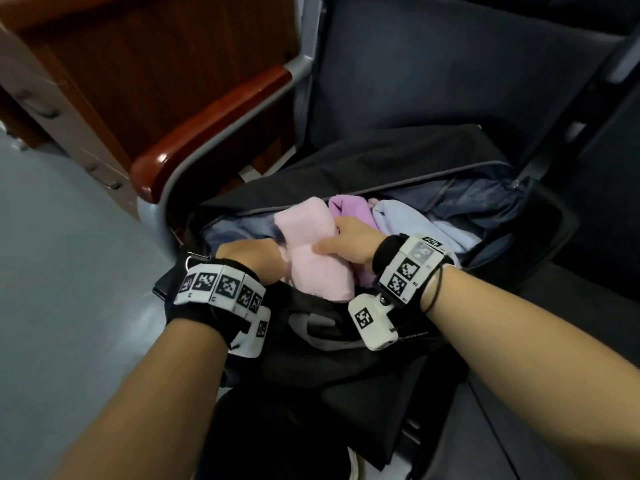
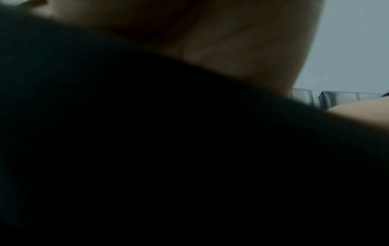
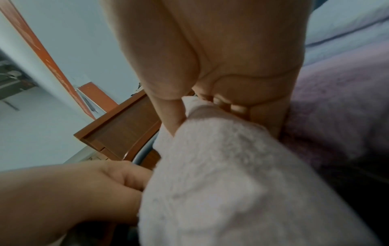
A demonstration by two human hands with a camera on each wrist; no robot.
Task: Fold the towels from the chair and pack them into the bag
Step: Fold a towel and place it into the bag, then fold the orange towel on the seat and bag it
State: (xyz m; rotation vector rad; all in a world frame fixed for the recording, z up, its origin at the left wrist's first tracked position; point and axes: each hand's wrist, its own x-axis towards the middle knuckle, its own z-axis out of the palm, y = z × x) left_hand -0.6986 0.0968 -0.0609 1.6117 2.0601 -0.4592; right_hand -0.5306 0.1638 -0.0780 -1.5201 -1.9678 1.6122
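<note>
The right hand (image 1: 349, 242) grips the folded pink towel (image 1: 311, 251) from its far side, thumb laid across the top and fingers curled behind; the right wrist view shows the thumb and fingers (image 3: 238, 108) pinching the terry cloth at its upper fold. The left hand (image 1: 247, 254) reaches in at the towel's near-left side, with its fingers hidden under the cloth in the head view. In the right wrist view, the left hand's fingers (image 3: 130, 179) curl against the towel's edge, so it appears to hold the towel too. The left wrist view is nearly all dark and adds nothing.

The pink towel stands half inside the open mouth of the dark duffel bag (image 1: 398, 161), toward the bag's left end and leaning over its near rim. Just beside it, toward the middle of the bag, lie a purple towel (image 1: 346, 207) and a pale blue towel (image 1: 405, 216), both already inside. The bag rests on the dark blue chair (image 1: 450, 71), beside its red-brown armrest (image 1: 214, 123).

The step in hand looks like packing, not folding. The next move likely calls for pushing the pink towel down past the near rim, keeping its folds together, so that it settles against the purple one.
</note>
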